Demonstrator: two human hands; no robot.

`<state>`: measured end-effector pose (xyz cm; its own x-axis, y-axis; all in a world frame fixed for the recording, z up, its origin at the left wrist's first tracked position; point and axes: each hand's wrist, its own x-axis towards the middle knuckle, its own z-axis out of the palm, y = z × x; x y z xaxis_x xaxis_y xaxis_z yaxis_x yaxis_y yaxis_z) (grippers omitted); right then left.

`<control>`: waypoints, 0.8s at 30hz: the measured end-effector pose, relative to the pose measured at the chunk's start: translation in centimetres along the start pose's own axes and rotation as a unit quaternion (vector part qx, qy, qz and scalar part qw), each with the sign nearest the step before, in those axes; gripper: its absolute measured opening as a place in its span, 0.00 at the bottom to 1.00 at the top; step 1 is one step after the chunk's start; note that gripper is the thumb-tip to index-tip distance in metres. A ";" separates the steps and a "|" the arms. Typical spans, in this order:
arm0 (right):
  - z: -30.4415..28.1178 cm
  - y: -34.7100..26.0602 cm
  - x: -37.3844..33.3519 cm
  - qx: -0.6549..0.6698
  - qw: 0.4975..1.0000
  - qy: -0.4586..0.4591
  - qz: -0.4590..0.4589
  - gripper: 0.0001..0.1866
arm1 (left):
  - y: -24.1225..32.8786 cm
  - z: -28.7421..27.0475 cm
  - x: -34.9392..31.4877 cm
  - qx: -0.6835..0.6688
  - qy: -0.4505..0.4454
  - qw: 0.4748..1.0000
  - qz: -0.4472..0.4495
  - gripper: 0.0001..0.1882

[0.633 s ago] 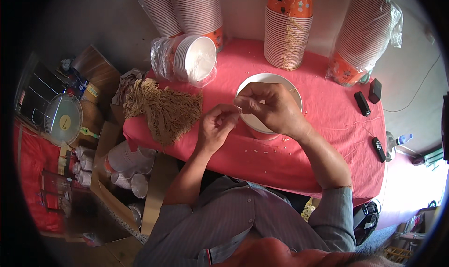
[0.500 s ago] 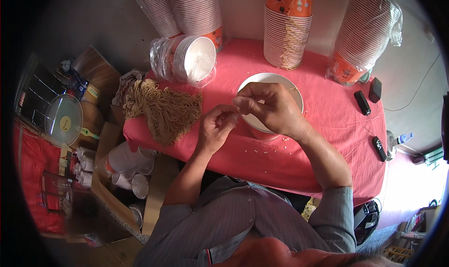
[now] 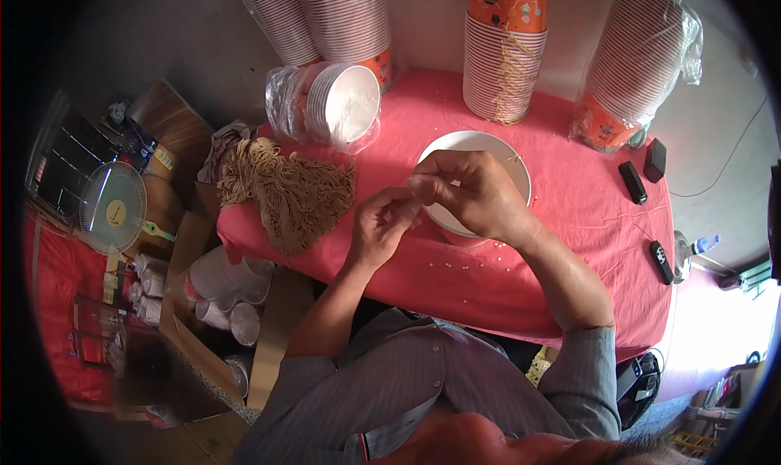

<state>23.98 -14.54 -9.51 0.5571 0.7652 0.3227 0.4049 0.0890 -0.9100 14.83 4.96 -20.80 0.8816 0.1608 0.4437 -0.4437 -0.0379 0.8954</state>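
Note:
My right hand (image 3: 478, 195) hangs over a white-lined paper bucket (image 3: 523, 180), thumb and fingertips pinched together. Just left of it, lower down, my left hand (image 3: 380, 223) is also closed in a pinch, its fingertips almost meeting the right hand's. Whatever they hold is too small or hidden to make out. Part of the bucket's opening is covered by my right hand. Small white beads (image 3: 465, 267) lie scattered on the red tablecloth (image 3: 561, 278) in front of the bucket. A thick bundle of brown cords (image 3: 305, 196) spreads over the cloth to the left of my left hand.
Behind the bucket stands a tall stack of orange-patterned paper buckets (image 3: 503, 74) with cords draped down it. Plastic-wrapped buckets (image 3: 354, 103) lie at the back left; another wrapped stack (image 3: 630, 58) leans at the right. Black devices (image 3: 632, 183) sit near the right edge. A cardboard box (image 3: 281, 327) holds cups at left.
The whole view has shifted slightly. My hands keep the same pinched pose close together, with the left fingertips a touch lower against the right ones.

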 end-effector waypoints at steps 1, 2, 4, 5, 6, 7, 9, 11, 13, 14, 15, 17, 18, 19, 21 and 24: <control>0.0 0.1 0.0 -0.013 1.000 0.000 -0.009 0.09 | -0.3 -0.1 0.0 0.000 0.001 1.000 0.001 0.06; 0.0 0.2 0.0 -0.013 1.000 -0.001 -0.009 0.09 | -0.6 -0.1 0.0 -0.017 -0.002 1.000 0.008 0.06; 0.1 0.4 0.0 0.047 0.998 -0.021 0.019 0.10 | -0.9 -0.2 -0.1 -0.034 -0.005 0.999 0.015 0.06; 0.1 0.4 0.0 0.047 0.998 -0.021 0.019 0.10 | -0.8 -0.1 -0.2 -0.034 0.001 0.999 0.012 0.06; 0.1 0.4 -0.1 0.058 0.998 -0.028 0.024 0.10 | -0.8 -0.1 -0.2 -0.034 0.008 0.999 0.008 0.06; 0.1 0.3 -0.1 0.070 0.997 -0.034 0.029 0.11 | -0.8 -0.2 -0.2 -0.035 0.008 0.999 0.009 0.06; 0.3 0.4 -0.2 0.070 0.997 -0.042 0.019 0.11 | -0.8 -0.3 -0.2 -0.059 -0.004 0.998 0.000 0.06; 0.3 0.2 -0.3 0.070 0.996 -0.048 0.009 0.11 | -0.4 -0.8 0.2 0.036 -0.007 0.999 0.035 0.06; 0.0 -0.5 -0.4 -0.043 0.998 -0.051 -0.013 0.11 | 0.5 -1.1 0.8 0.130 -0.010 0.989 0.069 0.06; -0.2 -0.4 -0.5 -0.044 0.998 -0.046 -0.010 0.11 | 1.9 -0.7 1.7 0.200 -0.032 0.969 0.141 0.07; -0.1 -0.3 -0.5 -0.039 0.998 -0.045 -0.014 0.11 | 2.8 -0.6 2.2 0.270 -0.050 0.938 0.213 0.09; -0.2 -0.5 -0.5 -0.034 0.998 -0.044 -0.019 0.11 | 2.2 -1.3 2.9 0.276 -0.086 0.932 0.217 0.10; -0.3 -0.8 -0.5 -0.008 0.998 -0.066 -0.007 0.11 | 2.0 -1.5 3.0 0.281 -0.122 0.926 0.221 0.11; -0.4 -1.1 -0.5 0.018 0.996 -0.088 0.004 0.12 | 1.7 -1.5 2.9 0.281 -0.123 0.926 0.222 0.11; -1.0 -1.2 -0.7 -0.018 0.996 -0.090 -0.018 0.12 | 1.7 -1.1 2.6 0.288 -0.099 0.939 0.159 0.11; -2.7 -2.7 -1.1 -0.087 0.985 -0.136 -0.061 0.11 | 3.1 -1.2 3.9 0.320 -0.086 0.923 0.194 0.10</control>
<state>24.24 -17.33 -6.70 0.2913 0.9006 0.3227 0.5877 0.0977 -0.8031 16.68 6.68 -16.33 0.7130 -0.1454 0.6859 -0.5945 -0.6440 0.4815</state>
